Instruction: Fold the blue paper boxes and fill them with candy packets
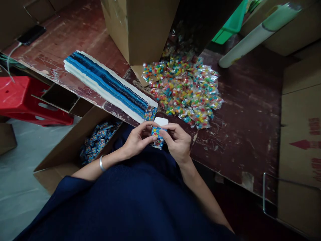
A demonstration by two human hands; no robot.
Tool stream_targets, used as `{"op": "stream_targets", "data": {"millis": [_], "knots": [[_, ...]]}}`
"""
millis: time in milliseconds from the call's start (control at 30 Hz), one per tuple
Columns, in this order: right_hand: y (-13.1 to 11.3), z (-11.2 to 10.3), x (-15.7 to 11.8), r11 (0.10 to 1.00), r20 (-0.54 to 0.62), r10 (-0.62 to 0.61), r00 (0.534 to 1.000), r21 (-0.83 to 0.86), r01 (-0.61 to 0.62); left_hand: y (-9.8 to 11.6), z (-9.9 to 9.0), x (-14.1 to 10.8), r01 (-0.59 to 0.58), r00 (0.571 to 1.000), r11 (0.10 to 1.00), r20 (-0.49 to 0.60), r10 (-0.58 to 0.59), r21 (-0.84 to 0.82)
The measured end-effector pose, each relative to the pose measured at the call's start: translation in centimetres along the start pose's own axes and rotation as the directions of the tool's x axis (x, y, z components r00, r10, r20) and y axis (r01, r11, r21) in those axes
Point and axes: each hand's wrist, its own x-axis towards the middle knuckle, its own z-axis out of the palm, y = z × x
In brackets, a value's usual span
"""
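Note:
Between both hands is a small blue printed candy box (157,137), its white top flap standing up at the far end. My left hand (140,139) pinches its left side with thumb and fingers. On the other side, my right hand (177,139) grips it, the thumb lying across the printed face. Just beyond the hands ends a long row of flat blue and white cartons (110,87) on the table. Clear packets of colourful candy (185,90) lie in a heap to the far right of the hands. Whether the held box contains anything is hidden.
An open cardboard box (60,144) with many small blue boxes (99,140) stands below the table edge at left. A red stool (32,100) is beside it. A tall carton (150,30), a white tube (258,36) and a green basket (230,26) stand behind; cartons (299,134) at right.

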Motion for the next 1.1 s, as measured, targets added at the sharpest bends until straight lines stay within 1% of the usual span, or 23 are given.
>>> {"op": "stream_targets", "data": {"millis": [67, 133, 233, 300, 400, 500, 567, 667, 733, 800, 867, 933, 967, 1000, 1067, 1100], "knots": [[0.0, 0.3, 0.0, 0.998, -0.051, -0.045, 0.998, -0.052, 0.042, 0.1, 0.0, 0.1, 0.023, 0.999, 1.0, 0.026, -0.022, -0.012], [-0.3, 0.5, 0.2, 0.997, -0.082, -0.052, 0.995, -0.053, 0.048, 0.3, 0.1, 0.3, 0.024, 1.0, 0.999, 0.017, -0.024, -0.03], [-0.9, 0.7, 0.7, 0.996, -0.098, 0.027, 0.995, 0.084, -0.018, 0.6, 0.2, 0.4, 0.011, 0.999, 0.999, -0.049, -0.013, -0.045], [-1.3, 0.7, 1.1, 0.987, -0.056, 0.085, 0.995, 0.145, -0.076, 0.6, 0.1, 0.3, -0.002, 0.997, 1.0, -0.081, 0.002, 0.003], [-1.6, 0.3, 1.9, 0.976, 0.06, 0.162, 0.985, 0.139, -0.169, 0.5, -0.4, 0.1, -0.029, 0.996, 0.992, -0.081, 0.039, 0.121], [-1.5, -0.2, 2.7, 0.96, 0.112, 0.235, 0.965, 0.129, -0.249, 0.7, -1.1, -0.1, -0.04, 0.999, 0.982, -0.027, 0.046, 0.185], [-1.3, -0.4, 3.2, 0.957, 0.119, 0.253, 0.96, 0.116, -0.266, 0.9, -1.5, -0.1, -0.036, 0.999, 0.978, 0.014, 0.034, 0.208], [-1.3, -0.3, 3.4, 0.969, 0.132, 0.216, 0.967, 0.096, -0.229, 1.2, -1.7, -0.2, -0.025, 0.998, 0.982, 0.054, 0.015, 0.186], [-1.5, 0.0, 3.2, 0.983, 0.133, 0.155, 0.979, 0.083, -0.166, 1.3, -1.8, -0.2, -0.015, 0.997, 0.988, 0.074, 0.004, 0.153], [-1.8, 0.2, 2.9, 0.992, 0.167, 0.092, 0.982, 0.07, -0.105, 1.7, -2.3, -0.3, 0.004, 0.996, 0.989, 0.091, -0.018, 0.148], [-1.5, 0.4, 2.8, 0.997, 0.245, 0.046, 0.968, 0.05, -0.06, 2.6, -3.7, -0.3, 0.024, 0.992, 0.977, 0.114, -0.05, 0.213], [-0.7, 0.8, 2.9, 1.0, 0.28, -0.001, 0.96, -0.022, 0.008, 3.9, -6.4, -0.2, 0.025, 0.983, 0.93, 0.16, -0.089, 0.366], [0.0, 1.0, 3.0, 0.995, 0.272, -0.034, 0.962, -0.086, 0.059, 4.5, -8.1, -0.2, 0.014, 0.978, 0.879, 0.177, -0.112, 0.477], [0.8, 1.3, 3.3, 0.98, 0.257, -0.071, 0.964, -0.164, 0.116, 5.2, -9.9, -0.2, -0.013, 0.971, 0.804, 0.201, -0.133, 0.594], [2.5, 1.8, 3.8, 0.923, 0.247, -0.129, 0.96, -0.323, 0.207, 6.2, -13.2, -0.4, -0.033, 0.976, 0.614, 0.158, -0.151, 0.788], [3.1, 2.0, 4.1, 0.893, 0.263, -0.14, 0.954, -0.383, 0.237, 6.6, -14.5, -0.5, -0.039, 0.981, 0.542, 0.135, -0.138, 0.839]]}}
